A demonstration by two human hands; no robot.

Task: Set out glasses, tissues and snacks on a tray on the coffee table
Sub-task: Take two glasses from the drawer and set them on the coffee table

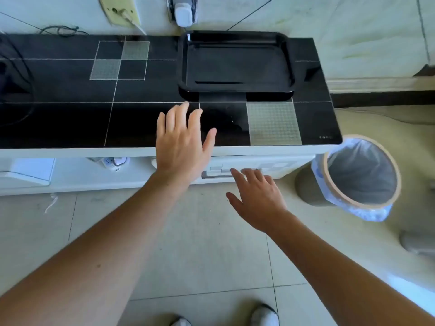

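A black rectangular tray (236,38) sits with nothing in it on the right part of the glossy black coffee table (70,90). My left hand (181,147) hovers flat over the table's front edge, just in front of the tray, with fingers straight and spread. My right hand (256,201) is lower and nearer to me, fingers extended toward the drawer handle (216,176) in the table's white front. Neither hand holds anything. No glasses, tissues or snacks are in view.
A lined waste bin (353,175) stands on the floor right of the table. A power strip (110,162) lies on the shelf below the tabletop. Cables (63,30) trail at the back left, and a wall socket (120,10) and white plug (183,12) sit behind the table.
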